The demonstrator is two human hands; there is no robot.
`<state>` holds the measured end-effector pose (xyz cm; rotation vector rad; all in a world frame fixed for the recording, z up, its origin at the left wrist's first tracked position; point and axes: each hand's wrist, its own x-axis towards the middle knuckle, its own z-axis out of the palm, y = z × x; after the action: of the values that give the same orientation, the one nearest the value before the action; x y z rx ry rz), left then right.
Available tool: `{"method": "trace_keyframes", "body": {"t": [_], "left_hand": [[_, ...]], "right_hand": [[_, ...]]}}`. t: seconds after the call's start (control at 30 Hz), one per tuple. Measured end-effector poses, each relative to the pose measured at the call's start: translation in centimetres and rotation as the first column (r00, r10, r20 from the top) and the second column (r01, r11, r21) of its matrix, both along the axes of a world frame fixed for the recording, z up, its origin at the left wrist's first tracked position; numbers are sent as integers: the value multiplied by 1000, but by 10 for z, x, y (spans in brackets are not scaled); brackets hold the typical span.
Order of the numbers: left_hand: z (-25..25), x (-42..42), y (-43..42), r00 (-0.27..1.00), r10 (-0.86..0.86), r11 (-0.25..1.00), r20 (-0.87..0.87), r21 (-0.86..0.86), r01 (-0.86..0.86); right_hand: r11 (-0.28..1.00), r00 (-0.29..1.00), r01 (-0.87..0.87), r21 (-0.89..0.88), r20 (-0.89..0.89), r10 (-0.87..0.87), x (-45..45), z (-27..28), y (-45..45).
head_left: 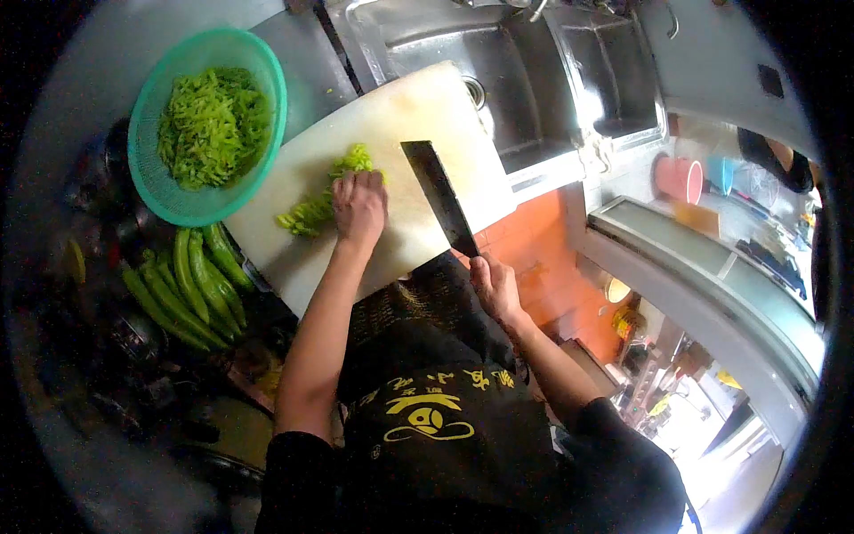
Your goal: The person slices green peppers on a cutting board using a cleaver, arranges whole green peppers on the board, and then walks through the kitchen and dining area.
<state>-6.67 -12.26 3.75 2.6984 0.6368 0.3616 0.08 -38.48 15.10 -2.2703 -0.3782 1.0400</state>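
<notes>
Left hand (360,212): on pale-green slices (304,219); grip unclear
Right hand (496,287): closed around dark metal cleaver (439,191)
Green plastic basket (279,89): shreds (212,129)
Long green peppers (206,278): uncut

Orange tiled floor (538,258), bright light

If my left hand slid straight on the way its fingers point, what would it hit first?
Likely the chopped green vegetable just past the fingertips of your left hand, on the cutting board; exact contact is unclear from above.

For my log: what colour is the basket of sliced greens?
The basket is turquoise green; head view.
</notes>
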Motion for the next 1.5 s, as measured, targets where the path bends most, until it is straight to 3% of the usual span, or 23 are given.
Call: {"method": "trace_keyframes", "body": {"t": [0.07, 0.1, 0.13, 0.2, 0.23, 0.33, 0.37, 0.5, 0.6, 0.67, 0.7, 0.8, 0.83, 0.97, 1.0, 1.1, 1.2, 1.27, 1.37, 1.4, 1.47, 1.5], "left_hand": [[-32, -4, -1, 998, 51, 998, 42, -34, -50], [-26, -6, 3, 993, 80, 995, 90, -72, -74], [-14, -8, 2, 953, 273, 903, 128, -377, -208], [18, -25, 7, 775, 631, 441, 32, -837, -324], [33, -38, 9, 691, 722, 173, -8, -966, -192], [40, -81, 12, 544, 836, -27, -77, -995, -100], [41, -95, 10, 544, 838, -29, -41, -999, -31], [9, -132, -4, 600, 793, 91, -108, -952, -292], [-21, -151, -17, 490, 868, 131, -76, -918, -374], [-17, -166, -21, 556, 831, 410, -22, -650, -639], [-11, -168, -22, 588, 809, 518, -15, -456, -724], [-2, -149, -15, 816, 578, 800, -6, -191, -568], [-11, -142, -14, 847, 527, 809, -75, -262, -526], [-31, -98, -10, 886, 459, 853, 64, -309, -420], [-34, -86, -9, 889, 453, 857, 59, -305, -416], [-25, -54, 1, 907, 418, 879, 53, -274, -390], [-15, -28, 6, 925, 376, 898, 58, -268, -349], [-13, -17, 7, 929, 368, 888, 38, -310, -339], [-8, -3, 5, 915, 379, 862, 138, -412, -295], [-10, -1, 6, 905, 389, 848, 170, -451, -280], [-18, 2, 6, 897, 384, 874, 220, -399, -276], [-20, 4, 6, 870, 412, 869, 270, -403, -287]], "right_hand": [[1000, 999, -18, 10, 52, 18, 7, -7, -13], [1000, 1000, 18, 23, -7, -18, 12, -2, -13], [999, 1000, 5, 35, 9, -5, 14, -1, -17], [996, 998, -34, 83, 46, 31, 21, -4, -19], [996, 999, -20, 88, -30, 23, 24, 0, -17], [993, 988, -116, 30, -99, 118, 26, -4, -12], [988, 983, -141, 57, -108, 146, 26, -1, -7], [958, 956, -283, 52, -66, 286, 22, -14, 3], [951, 952, -304, 61, -29, 306, 18, -20, 12], [962, 962, -269, 40, -39, 271, 15, -25, 10], [972, 991, -99, 214, -71, 117, 8, -42, 3], [988, 930, 157, 5, -338, -146, 19, -45, 11], [992, 947, 125, 31, -301, -110, 27, -43, 18], [930, 802, 356, 95, -543, -251, 56, -102, 10], [951, 821, 308, 2, -506, -265, 61, -85, 27], [956, 791, 292, -6, -561, -245, 72, -95, 43], [983, 841, 185, 9, -518, -153, 73, -88, 63], [970, 811, 241, -24, -545, -215, 63, -98, 71], [986, 818, 165, 8, -559, -132, 49, -91, 88], [975, 793, 220, -18, -579, -189, 40, -100, 90], [976, 787, 207, 67, -605, -125, 23, -105, 97], [982, 821, 187, 24, -553, -143, 12, -111, 100]]}}
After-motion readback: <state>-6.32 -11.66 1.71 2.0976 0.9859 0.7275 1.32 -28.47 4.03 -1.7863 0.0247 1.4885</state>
